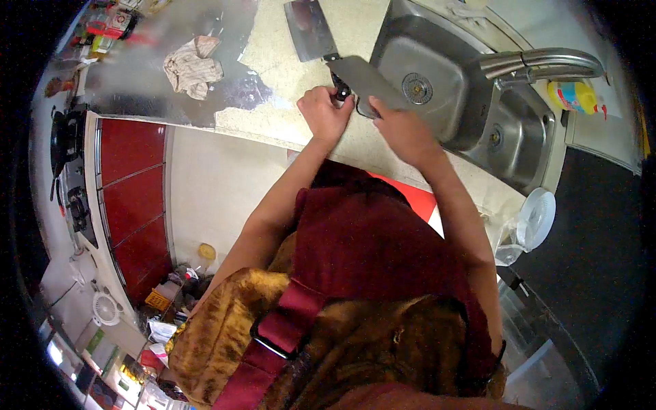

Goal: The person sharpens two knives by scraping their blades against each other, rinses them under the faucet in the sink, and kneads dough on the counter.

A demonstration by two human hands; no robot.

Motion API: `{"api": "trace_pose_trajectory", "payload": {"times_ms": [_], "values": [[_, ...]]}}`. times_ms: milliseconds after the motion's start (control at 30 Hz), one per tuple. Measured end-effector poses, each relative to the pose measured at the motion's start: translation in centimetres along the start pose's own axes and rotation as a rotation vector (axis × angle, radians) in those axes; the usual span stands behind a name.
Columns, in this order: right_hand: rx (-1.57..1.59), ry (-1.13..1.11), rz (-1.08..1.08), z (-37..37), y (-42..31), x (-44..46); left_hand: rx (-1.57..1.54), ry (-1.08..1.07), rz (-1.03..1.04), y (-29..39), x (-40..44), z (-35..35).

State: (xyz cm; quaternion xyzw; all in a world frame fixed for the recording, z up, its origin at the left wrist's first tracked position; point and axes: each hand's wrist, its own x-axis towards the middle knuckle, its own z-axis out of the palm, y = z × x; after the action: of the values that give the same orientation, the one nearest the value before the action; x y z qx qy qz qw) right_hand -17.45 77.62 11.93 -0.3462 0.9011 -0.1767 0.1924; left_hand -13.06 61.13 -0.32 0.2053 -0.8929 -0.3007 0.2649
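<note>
Two hands are clenched over the table [273, 44]: the left hand [326, 116] grasps a black handle [340, 87], the right hand [403, 133] a broad-bladed knife [367, 78], seemingly requiring steady control.

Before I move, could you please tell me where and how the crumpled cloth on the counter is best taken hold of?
I would pinch the bunched middle of the cloth from above, closing on a raised fold. It lies crumpled on the counter with nothing on top, so that side looks open; the left hand is nearer.
</note>
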Motion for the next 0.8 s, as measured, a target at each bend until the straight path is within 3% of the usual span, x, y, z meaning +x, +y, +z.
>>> {"api": "trace_pose_trajectory", "payload": {"times_ms": [67,167,367,467,567,800], "values": [[0.246,0.149,-0.098,-0.3,2.4,-1.2,0.005,0.008,-0.007,-0.2,0.0,0.2],[0.484,-0.041,0.425,-3.7,1.3,-3.6,-0.025,-0.009,-0.033,-0.2,-0.1,0.0],[0.008,0.234,-0.031,-0.1,4.5,-7.2,-0.039,-0.206,-0.207,0.0,0.2,-1.8],[-0.118,0.11,0.075,0.4,4.5,-8.0,0.19,-0.018,0.031,-0.8,-0.2,-2.1],[-0.06,0.08,0.044,-0.2,3.8,-8.1,0.176,-0.12,-0.021,-0.8,-0.2,-3.1],[-0.086,0.151,-0.073,-0.4,4.7,-7.5,0.064,-0.097,0.064,-3.3,0.2,-4.3]]}}
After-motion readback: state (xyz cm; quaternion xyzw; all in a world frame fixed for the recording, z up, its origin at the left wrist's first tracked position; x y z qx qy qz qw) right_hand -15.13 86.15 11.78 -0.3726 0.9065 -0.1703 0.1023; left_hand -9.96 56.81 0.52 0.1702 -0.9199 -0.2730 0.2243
